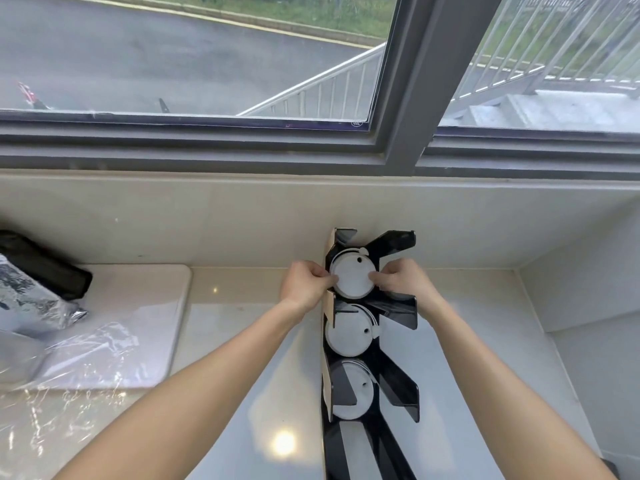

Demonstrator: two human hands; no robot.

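A long black cup carrier [398, 386] with folded flaps lies on the pale counter and runs away from me toward the wall. Three cups with white lids sit in a row in it. The farthest lid [353, 277] has a small dark hole near its top. My left hand [306, 284] pinches that lid's left edge with curled fingers. Its right edge is held by the curled fingers of my right hand [401, 280]. The middle cup lid [346, 332] and the near cup lid [351, 389] are untouched.
A white board [138, 323] under crinkled clear plastic wrap lies at the left, with a silver foil bag [31, 299] and a black bag [45, 265] on it. The tiled wall and window frame [311, 150] rise right behind the carrier; a side wall closes the right.
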